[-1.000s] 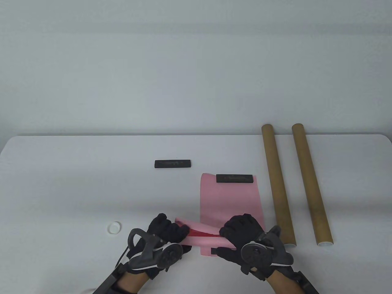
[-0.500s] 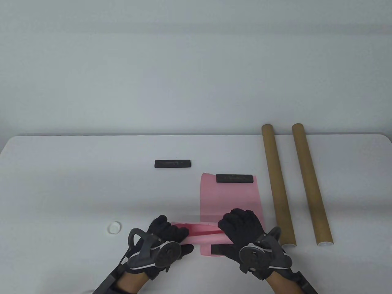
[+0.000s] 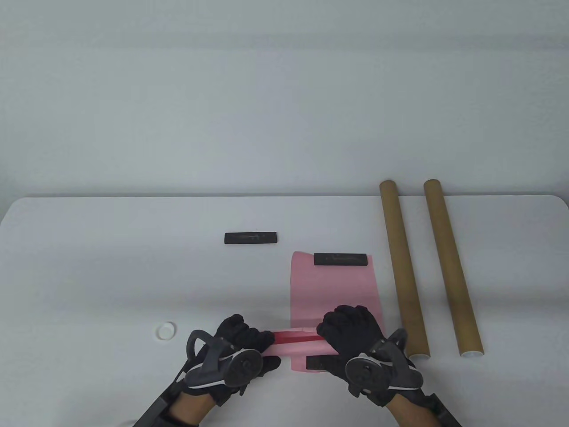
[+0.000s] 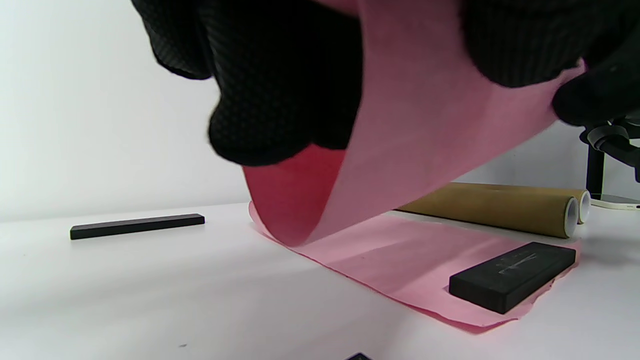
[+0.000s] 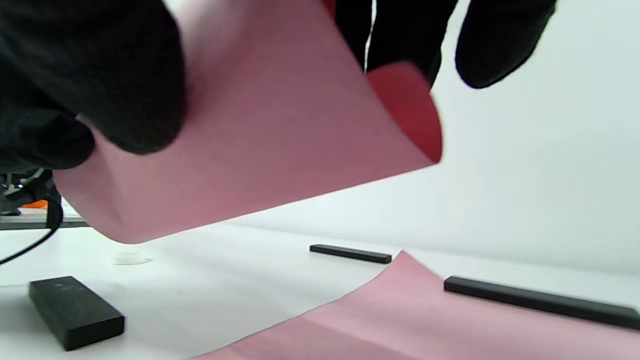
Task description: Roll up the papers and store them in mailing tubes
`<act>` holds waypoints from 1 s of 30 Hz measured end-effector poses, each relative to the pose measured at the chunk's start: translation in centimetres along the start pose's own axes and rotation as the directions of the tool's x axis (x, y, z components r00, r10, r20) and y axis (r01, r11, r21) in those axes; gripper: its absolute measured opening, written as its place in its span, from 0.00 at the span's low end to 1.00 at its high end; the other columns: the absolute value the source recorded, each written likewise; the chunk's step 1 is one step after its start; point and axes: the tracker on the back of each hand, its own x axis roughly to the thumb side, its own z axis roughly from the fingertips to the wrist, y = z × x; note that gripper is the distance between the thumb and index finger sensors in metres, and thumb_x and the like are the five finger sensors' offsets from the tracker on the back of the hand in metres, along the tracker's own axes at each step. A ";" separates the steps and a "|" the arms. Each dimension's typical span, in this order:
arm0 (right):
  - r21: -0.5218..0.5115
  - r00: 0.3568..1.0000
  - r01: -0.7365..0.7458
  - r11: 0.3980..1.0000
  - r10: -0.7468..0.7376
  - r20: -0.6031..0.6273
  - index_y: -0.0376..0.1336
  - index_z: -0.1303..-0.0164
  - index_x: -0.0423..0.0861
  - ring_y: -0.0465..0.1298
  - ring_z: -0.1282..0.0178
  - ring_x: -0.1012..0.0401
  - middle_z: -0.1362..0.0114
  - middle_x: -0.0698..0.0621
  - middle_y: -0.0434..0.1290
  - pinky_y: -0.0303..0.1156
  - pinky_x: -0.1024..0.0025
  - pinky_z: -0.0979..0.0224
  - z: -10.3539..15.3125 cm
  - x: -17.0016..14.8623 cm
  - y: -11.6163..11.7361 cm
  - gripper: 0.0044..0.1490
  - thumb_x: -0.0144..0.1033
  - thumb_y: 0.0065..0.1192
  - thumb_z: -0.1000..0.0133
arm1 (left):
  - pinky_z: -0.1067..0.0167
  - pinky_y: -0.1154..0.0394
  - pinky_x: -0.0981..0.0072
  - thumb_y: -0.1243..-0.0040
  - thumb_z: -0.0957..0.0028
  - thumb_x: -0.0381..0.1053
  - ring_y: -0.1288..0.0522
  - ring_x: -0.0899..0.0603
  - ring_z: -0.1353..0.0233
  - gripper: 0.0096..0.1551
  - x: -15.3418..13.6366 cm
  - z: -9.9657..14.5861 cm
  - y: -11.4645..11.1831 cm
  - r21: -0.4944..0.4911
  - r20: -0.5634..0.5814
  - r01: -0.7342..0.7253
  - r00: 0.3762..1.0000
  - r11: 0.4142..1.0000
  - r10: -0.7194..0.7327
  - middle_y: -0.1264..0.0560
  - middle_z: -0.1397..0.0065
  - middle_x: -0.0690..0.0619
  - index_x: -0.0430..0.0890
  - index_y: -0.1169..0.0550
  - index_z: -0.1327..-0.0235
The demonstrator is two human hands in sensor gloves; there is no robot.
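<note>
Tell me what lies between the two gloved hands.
Table view: the rolled pink paper spans from left hand to right hand; both grip it.

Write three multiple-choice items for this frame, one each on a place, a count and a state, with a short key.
1. Where do the mailing tubes lie?
A. right of the flat pink paper
B. left of it
C. on top of it

2. How many black bar weights are on the table?
A. one
B. two
C. three

3. What is the state of the pink roll?
A. inside a tube
B. held at both ends by the hands
C. lying free

Key: 1 A, both tubes lie right of the sheet. 2 C, one bar apart, one on the sheet's far edge, one at its near edge. 3 B, left hand and right hand grip it.
</note>
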 end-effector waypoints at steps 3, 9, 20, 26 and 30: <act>0.003 0.999 0.038 0.999 -0.038 -0.002 0.75 0.43 0.46 0.76 0.28 0.39 0.32 0.44 0.78 0.67 0.30 0.29 -0.1 0.0 0.0 0.34 0.57 0.74 0.51 | 0.30 0.27 0.49 0.43 0.65 0.76 0.11 0.53 0.55 0.40 0.1 0.1 -0.2 -0.011 0.005 0.019 1.000 1.000 -0.019 0.12 0.57 0.61 0.55 0.19 0.43; 0.025 0.990 0.139 0.990 -0.139 -0.019 0.78 0.51 0.45 0.79 0.34 0.40 0.39 0.44 0.81 0.69 0.30 0.30 -0.1 -0.5 0.2 0.36 0.65 0.68 0.51 | 0.29 0.30 0.48 0.36 0.62 0.71 0.13 0.53 0.52 0.36 0.8 0.3 0.3 0.043 0.027 0.067 0.997 0.997 -0.068 0.14 0.54 0.61 0.57 0.22 0.41; 0.029 0.997 0.077 0.997 -0.076 -0.017 0.78 0.53 0.46 0.79 0.33 0.41 0.37 0.44 0.80 0.67 0.29 0.30 -0.2 -0.3 0.1 0.33 0.63 0.71 0.51 | 0.28 0.33 0.45 0.38 0.61 0.71 0.16 0.50 0.41 0.41 1.0 0.2 0.0 0.028 0.023 0.097 0.995 0.995 -0.097 0.19 0.40 0.57 0.55 0.28 0.33; 0.035 0.994 0.107 0.994 -0.106 -0.037 0.73 0.38 0.42 0.72 0.27 0.35 0.28 0.39 0.73 0.65 0.28 0.29 0.0 -0.7 0.1 0.43 0.63 0.71 0.51 | 0.29 0.29 0.48 0.46 0.62 0.73 0.12 0.54 0.58 0.36 0.8 -0.1 0.0 0.013 0.035 0.050 0.998 0.999 -0.050 0.13 0.61 0.61 0.56 0.19 0.46; 0.026 0.998 0.053 0.998 -0.052 -0.030 0.72 0.37 0.45 0.71 0.25 0.35 0.27 0.40 0.73 0.64 0.28 0.29 0.0 -0.7 -0.1 0.36 0.54 0.75 0.51 | 0.29 0.29 0.48 0.45 0.62 0.74 0.12 0.53 0.57 0.38 0.4 -0.1 -0.2 -0.010 0.021 0.029 0.999 1.000 -0.029 0.12 0.60 0.61 0.55 0.19 0.45</act>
